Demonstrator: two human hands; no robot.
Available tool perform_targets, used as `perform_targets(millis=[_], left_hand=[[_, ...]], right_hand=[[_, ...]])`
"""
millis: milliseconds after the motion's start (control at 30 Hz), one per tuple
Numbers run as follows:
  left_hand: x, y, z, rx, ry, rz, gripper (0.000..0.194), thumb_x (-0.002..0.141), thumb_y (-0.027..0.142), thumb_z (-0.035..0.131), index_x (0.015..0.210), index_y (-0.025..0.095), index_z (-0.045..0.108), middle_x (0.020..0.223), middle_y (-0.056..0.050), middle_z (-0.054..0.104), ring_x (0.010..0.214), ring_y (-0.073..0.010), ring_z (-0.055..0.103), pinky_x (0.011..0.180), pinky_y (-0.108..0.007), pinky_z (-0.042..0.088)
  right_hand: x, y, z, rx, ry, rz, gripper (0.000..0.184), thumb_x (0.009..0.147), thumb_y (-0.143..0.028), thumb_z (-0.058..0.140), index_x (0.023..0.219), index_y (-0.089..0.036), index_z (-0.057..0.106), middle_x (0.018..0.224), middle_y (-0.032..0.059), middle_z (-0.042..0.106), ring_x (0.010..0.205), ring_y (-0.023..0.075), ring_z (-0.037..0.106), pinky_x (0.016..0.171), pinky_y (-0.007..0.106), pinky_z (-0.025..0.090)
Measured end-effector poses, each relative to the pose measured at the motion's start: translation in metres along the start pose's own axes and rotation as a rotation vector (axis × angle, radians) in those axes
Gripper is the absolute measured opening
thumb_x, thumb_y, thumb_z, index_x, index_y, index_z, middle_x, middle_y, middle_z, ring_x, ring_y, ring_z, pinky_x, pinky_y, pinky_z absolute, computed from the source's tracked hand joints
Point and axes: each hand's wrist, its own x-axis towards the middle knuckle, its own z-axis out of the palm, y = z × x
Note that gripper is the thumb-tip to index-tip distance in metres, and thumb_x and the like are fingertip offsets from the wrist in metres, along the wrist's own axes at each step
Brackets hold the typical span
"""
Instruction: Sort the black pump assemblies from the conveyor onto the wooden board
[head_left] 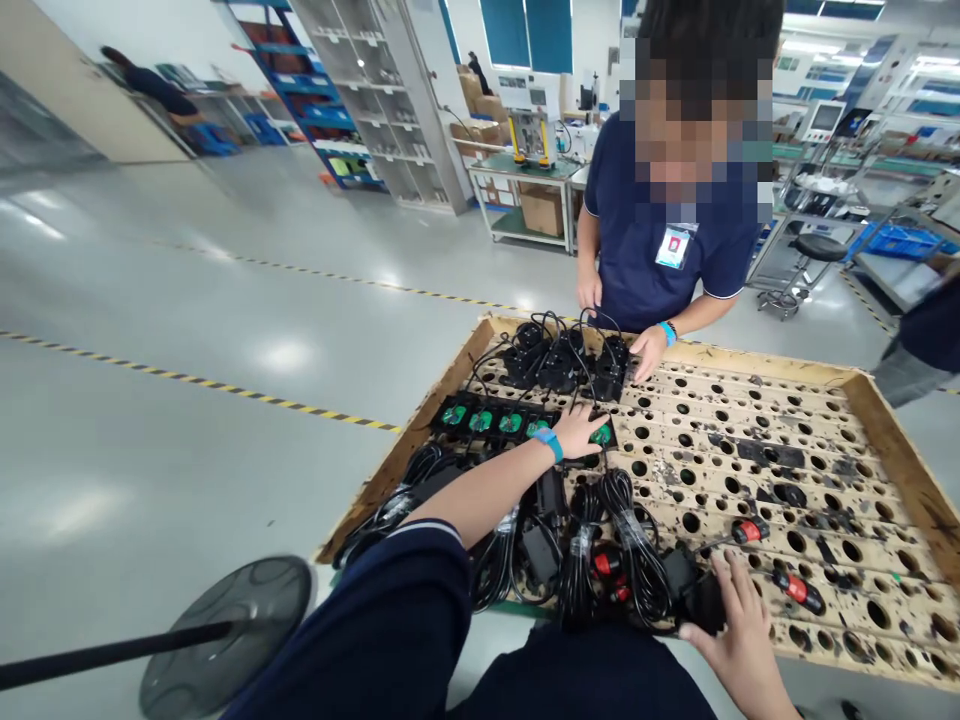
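My left hand (579, 433), with a blue wristband, lies with fingers spread on a row of black open housings (495, 418) that show green circuit boards. Its fingertips touch the rightmost housing, beside a green board (600, 433). Down at the right, my right hand (739, 625) has its thumb and fingers apart beside a black block-like part (703, 600); whether it touches the part is unclear. Between my arms lie tied bundles of black cable (637, 545) and black boxes (540, 553). A red-and-black handled tool (750, 530) lies beyond my right hand.
A wooden-walled table (862, 390) with a holed, stained top carries everything. Across it stands a co-worker (675, 250), hands near black cabled units (555, 360). Another red-and-black handle (799, 592) lies at right. A round base with a pole (225, 630) stands on the floor at left.
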Motion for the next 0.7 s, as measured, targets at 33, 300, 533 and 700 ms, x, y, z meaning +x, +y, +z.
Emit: perform_targets(millis=[33,300,533,700], left_hand=[[0.003,-0.006,0.005,-0.01,-0.041,0.015,0.082,0.081,0.052,0.072,0.154,0.027,0.042,0.16,-0.019,0.033,0.144,-0.0436,0.031,0.116,-0.062,0.023],[0.005,-0.023,0.026,0.058,-0.099,0.126,0.074,0.082,0.034,0.068,0.152,0.026,0.046,0.144,-0.021,0.051,0.135,-0.041,0.042,0.113,-0.071,0.018],[-0.001,-0.008,0.026,-0.027,0.015,0.102,0.077,0.073,0.066,0.074,0.135,0.023,0.061,0.141,-0.02,0.051,0.135,-0.043,0.041,0.117,-0.072,0.013],[-0.007,-0.019,0.017,0.029,-0.057,0.151,0.048,0.08,0.038,0.076,0.125,0.022,0.066,0.148,-0.02,0.048,0.139,-0.0435,0.042,0.116,-0.071,0.022]], right_hand=[[0.006,-0.006,0.002,-0.025,-0.048,-0.067,0.105,0.076,-0.082,0.062,0.16,-0.028,0.028,0.165,0.0167,0.028,0.151,0.0417,0.026,0.115,0.064,0.029],[0.06,-0.022,0.003,-0.103,-0.584,-0.058,0.129,0.06,-0.088,0.068,0.161,-0.02,0.029,0.166,0.0166,0.025,0.155,0.0391,0.014,0.124,0.059,0.015],[0.049,-0.036,-0.015,-0.052,-0.624,-0.033,0.113,0.072,-0.084,0.063,0.16,-0.019,0.033,0.164,0.0169,0.031,0.154,0.0351,0.022,0.126,0.052,0.014],[0.042,-0.058,-0.021,0.052,-0.565,0.046,0.115,0.07,-0.085,0.064,0.161,-0.024,0.028,0.167,0.0152,0.023,0.156,0.0338,0.014,0.127,0.057,0.007]])
